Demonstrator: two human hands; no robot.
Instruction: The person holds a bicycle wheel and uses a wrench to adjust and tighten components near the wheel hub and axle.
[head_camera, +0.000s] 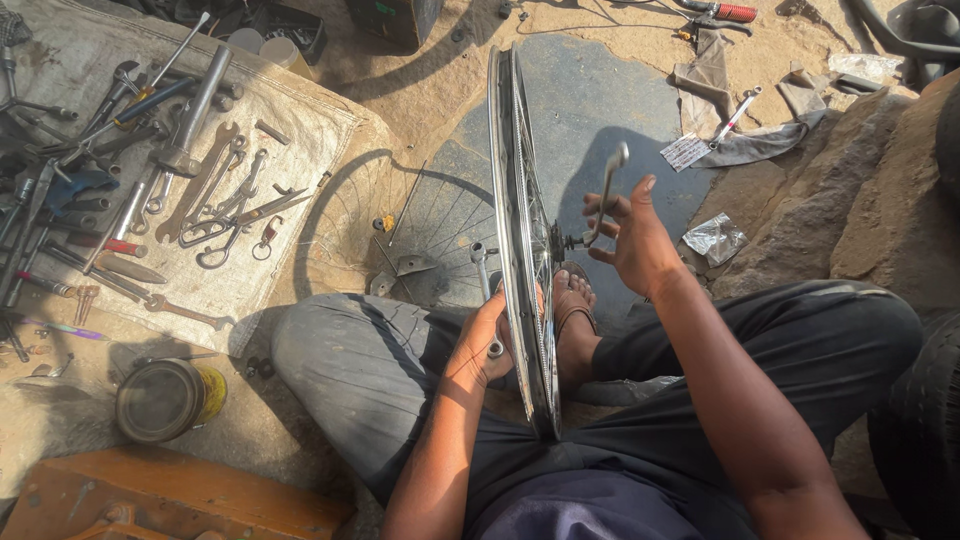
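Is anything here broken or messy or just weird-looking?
Nothing looks broken. The bicycle wheel stands upright on its edge between the person's legs, steadied by the left hand, while the right hand holds a spanner at its hub. The tools lie jumbled on a cloth, and a crumpled wrapper lies on the ground.

wheel rim (522, 250): shiny metal | wrench (606, 195): bright metal | sack cloth (300, 130): rough, dusty weave | tin can (165, 400): dull metal

Open-air bicycle repair workshop: scattered spanners (215, 190)

Left hand's fingertips (497, 345) behind the wheel rim (520, 250); tyre (925, 430) cut off at right edge
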